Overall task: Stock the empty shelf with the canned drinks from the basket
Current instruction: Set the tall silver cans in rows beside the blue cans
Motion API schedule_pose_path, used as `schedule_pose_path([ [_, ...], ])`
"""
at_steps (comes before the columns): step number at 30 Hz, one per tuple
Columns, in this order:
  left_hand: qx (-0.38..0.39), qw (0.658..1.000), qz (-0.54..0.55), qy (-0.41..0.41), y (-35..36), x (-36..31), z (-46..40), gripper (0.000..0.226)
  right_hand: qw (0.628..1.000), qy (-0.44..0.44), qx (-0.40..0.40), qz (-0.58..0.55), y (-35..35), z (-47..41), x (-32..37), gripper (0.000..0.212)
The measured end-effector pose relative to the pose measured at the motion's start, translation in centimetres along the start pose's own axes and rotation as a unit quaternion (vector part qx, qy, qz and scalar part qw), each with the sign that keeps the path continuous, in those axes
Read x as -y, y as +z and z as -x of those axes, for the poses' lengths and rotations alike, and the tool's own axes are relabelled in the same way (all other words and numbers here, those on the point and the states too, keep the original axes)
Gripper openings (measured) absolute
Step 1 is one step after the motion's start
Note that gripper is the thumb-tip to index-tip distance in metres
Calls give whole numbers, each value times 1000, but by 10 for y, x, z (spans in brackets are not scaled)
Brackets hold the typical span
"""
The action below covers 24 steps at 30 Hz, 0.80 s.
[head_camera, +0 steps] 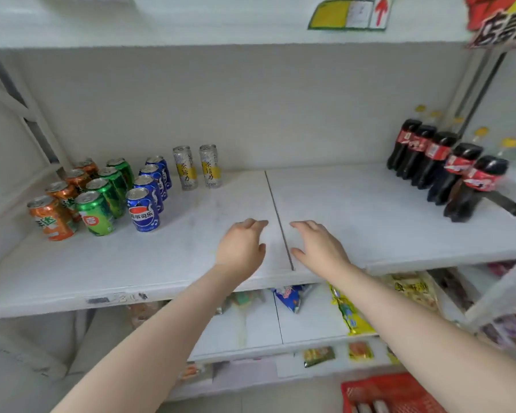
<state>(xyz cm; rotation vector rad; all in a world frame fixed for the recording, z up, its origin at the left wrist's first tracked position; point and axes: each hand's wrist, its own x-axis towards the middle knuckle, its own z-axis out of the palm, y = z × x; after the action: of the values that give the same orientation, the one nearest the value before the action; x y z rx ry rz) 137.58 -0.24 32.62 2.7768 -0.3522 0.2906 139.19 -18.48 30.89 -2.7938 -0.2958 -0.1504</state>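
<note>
The white shelf (370,216) carries cans at its left: a row of orange cans (52,217), a row of green cans (97,213), a row of blue cola cans (143,208), and two tall silver-and-yellow cans (197,166) at the back. My left hand (242,245) and my right hand (318,245) hover side by side over the shelf's middle seam, fingers spread, holding nothing. The red basket (390,393) sits on the floor at the bottom right, with can tops just showing inside.
Several dark cola bottles (441,165) with red labels stand in a diagonal row at the shelf's right end. Snack packets (349,311) lie on the lower shelves. A sign hangs at the top right.
</note>
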Motion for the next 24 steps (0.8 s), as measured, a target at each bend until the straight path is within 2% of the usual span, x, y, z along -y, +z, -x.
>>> schedule_pose_path([
  [6,56,995,-13,87,57,-109,37,55,997,67,-15,33,-16,117,-91,55],
  [11,127,981,-2,146,124,-213,77,55,991,114,28,58,-19,225,-188,54],
  [19,311,944,43,106,267,-362,195,54,971,203,116,48,-10,413,-333,54],
  [24,367,927,45,68,308,-405,241,53,962,220,157,41,-9,473,-379,51],
])
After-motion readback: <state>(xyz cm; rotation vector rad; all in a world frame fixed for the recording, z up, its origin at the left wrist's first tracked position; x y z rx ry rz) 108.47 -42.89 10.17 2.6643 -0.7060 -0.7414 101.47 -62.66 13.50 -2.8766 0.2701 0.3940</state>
